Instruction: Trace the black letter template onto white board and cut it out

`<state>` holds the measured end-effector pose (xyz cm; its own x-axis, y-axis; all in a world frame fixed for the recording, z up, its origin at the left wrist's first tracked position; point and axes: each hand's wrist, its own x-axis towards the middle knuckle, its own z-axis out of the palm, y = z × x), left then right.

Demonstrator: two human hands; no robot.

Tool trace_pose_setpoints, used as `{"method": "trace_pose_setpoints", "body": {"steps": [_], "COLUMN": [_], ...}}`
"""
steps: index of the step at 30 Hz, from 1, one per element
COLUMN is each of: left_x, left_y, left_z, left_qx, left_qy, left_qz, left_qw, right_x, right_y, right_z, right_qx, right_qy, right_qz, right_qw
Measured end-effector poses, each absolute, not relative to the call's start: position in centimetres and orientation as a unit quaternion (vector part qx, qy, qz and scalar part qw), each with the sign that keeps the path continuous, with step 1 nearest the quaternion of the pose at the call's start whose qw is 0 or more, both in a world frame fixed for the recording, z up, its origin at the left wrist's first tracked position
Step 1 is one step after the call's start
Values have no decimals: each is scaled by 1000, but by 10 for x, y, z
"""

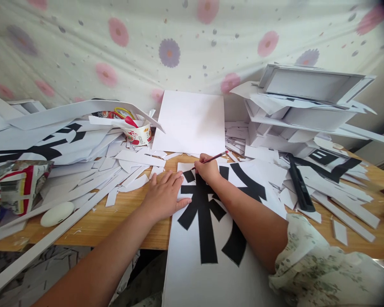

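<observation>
Lying leftmost on the tabletop (150, 233) is a snack bag (17, 192), then a paper cup (139, 136). The left hand (164, 192), fingers spread, rests palm-down at the left edge of a white sheet (192, 285) bearing black strokes (207, 238); the right hand (208, 169) grips a pencil (216, 157) near their top. Further right lies a long black tool (299, 185).

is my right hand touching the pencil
Touching: the head view shows your right hand closed around the pencil, with its end sticking out.
</observation>
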<state>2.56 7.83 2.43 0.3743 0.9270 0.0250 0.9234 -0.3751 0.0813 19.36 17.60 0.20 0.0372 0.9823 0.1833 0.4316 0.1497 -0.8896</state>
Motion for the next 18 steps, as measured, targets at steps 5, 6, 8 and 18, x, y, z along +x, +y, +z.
{"method": "trace_pose_setpoints", "body": {"steps": [5,6,8,18], "left_x": [25,26,29,42], "left_y": [82,85,91,110], "left_z": [31,34,41,32], "left_qx": [835,838,845,841], "left_qy": [548,545,534,531], "left_qz": [29,27,23,81], "left_qw": [28,25,14,-58], "right_x": [195,195,196,199], "right_y": [175,175,175,178], "right_z": [5,6,6,1], "right_qx": [-564,-564,-567,-555], "right_qy": [-637,-639,-636,-601], "right_qz": [297,296,298,368], "right_qw": [433,431,430,443]}}
